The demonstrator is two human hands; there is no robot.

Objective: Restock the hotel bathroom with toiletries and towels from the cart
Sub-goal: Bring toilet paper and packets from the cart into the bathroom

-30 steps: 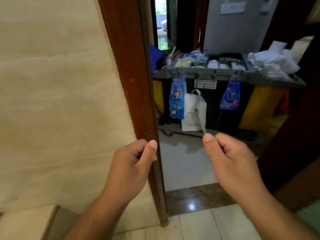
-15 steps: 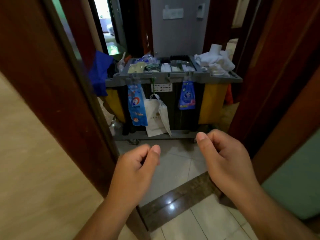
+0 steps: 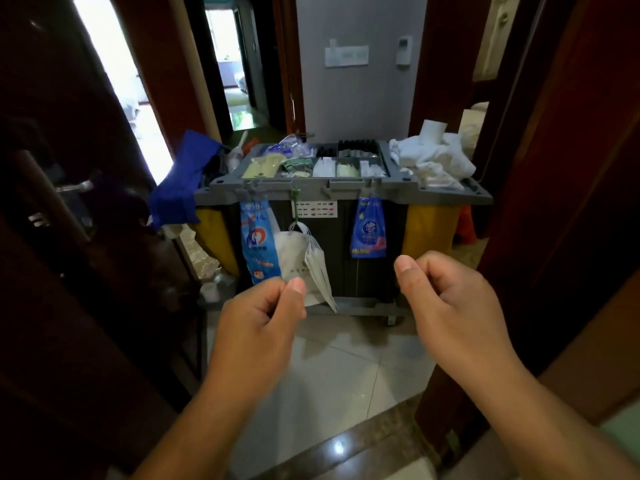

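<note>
We face the grey cart (image 3: 343, 184), white towels (image 3: 433, 164) heaped on top; our left hand (image 3: 256, 327) and right hand (image 3: 446, 306) curl empty.

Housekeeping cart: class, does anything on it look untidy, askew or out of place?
Yes. At the right end of the cart, white towels lie in a crumpled heap rather than folded. At the left end a blue cloth hangs loosely over the side. The toiletries in the top tray sit sorted in their compartments.

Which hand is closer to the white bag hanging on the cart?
Left. The left hand is just below the white bag, overlapping it in view; the right hand is well off to its right.
</note>
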